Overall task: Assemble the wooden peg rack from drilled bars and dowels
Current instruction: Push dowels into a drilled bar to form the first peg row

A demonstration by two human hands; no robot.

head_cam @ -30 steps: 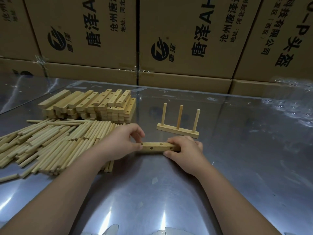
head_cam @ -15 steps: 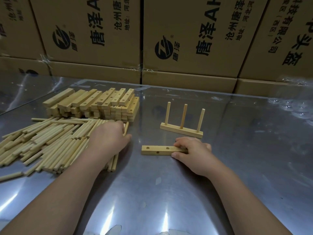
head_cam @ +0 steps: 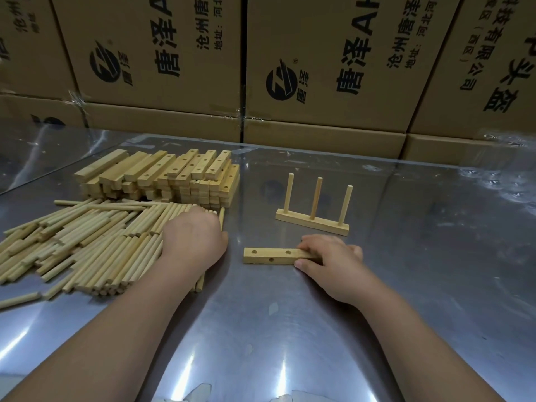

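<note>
Left hand (head_cam: 193, 242) has left the bar (head_cam: 269, 255) for the dowels (head_cam: 87, 245) at the counter's (head_cam: 290, 329) left edge, fingers hidden, can't tell; right hand (head_cam: 333, 256) pinches the bar mid-counter. Next: one dowel, squarely into a hole.

Even, moderately bright light from above, and the steel counter (head_cam: 290, 329) throws white glare streaks along its near edge and mirrors the cartons (head_cam: 333, 68). Shadows are faint and soft. The wide lens bows the edges; focus is sharp.

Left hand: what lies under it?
The left hand rests on the right edge of the dowel pile; dowels stick out beside its wrist. Its fingers are hidden, so whether they grip a dowel cannot be seen.
</note>
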